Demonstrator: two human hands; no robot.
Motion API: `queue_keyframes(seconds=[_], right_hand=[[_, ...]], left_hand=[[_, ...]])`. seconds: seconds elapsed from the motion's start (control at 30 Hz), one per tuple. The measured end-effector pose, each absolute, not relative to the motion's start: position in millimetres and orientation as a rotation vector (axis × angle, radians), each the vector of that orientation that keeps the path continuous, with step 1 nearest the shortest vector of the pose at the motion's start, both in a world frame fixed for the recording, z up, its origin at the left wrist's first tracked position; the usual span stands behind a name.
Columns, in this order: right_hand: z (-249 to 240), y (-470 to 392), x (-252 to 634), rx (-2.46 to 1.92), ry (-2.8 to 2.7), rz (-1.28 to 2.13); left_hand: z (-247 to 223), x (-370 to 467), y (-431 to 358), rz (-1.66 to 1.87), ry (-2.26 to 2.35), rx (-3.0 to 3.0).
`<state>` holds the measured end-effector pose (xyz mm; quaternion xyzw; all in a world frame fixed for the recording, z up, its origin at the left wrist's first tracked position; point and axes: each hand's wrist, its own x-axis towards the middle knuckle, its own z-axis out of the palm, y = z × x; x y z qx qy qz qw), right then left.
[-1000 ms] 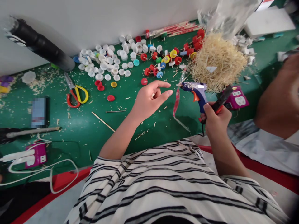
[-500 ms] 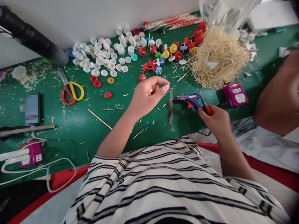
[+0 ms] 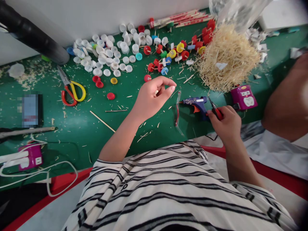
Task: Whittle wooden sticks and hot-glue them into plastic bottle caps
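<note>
Right hand (image 3: pixel 225 123), grip closed round a red-handled, dark-bladed tool (image 3: pixel 218 114), beside a blue plastic glue gun (image 3: pixel 198 102).
Right of centre, the gun lies just left of this nearer hand, barrel pointing left; the left hand (image 3: pixel 151 100) curls around a small pale stub (image 3: pixel 156 92).

Grey wall (image 3: pixel 96 12), green tabletop (image 3: pixel 72 141) — pale floor (image 3: pixel 64 203) below

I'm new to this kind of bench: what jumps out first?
Probably the straw-coloured tangle at the back right of the green table, with white and coloured caps spread to its left. Then the blue glue gun, lying just left of the right hand, which grips a red-handled tool.
</note>
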<state>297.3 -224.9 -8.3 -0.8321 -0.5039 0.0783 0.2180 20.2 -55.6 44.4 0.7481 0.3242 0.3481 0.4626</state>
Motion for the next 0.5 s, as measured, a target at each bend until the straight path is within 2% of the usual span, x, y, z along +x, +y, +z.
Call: queue_keyframes(seconds=[0.2,0.5], right_hand=[[-2.3,-226.8,296.8,-2.213,-1.326,0.086],[5.3,-227.1,273.5,-2.138,-1.36,0.239]], left_hand=[[43.5,18.9,-55.2,0.856,0.806,1.849],[44.6,10.6,-45.8,0.954,0.736,1.719]])
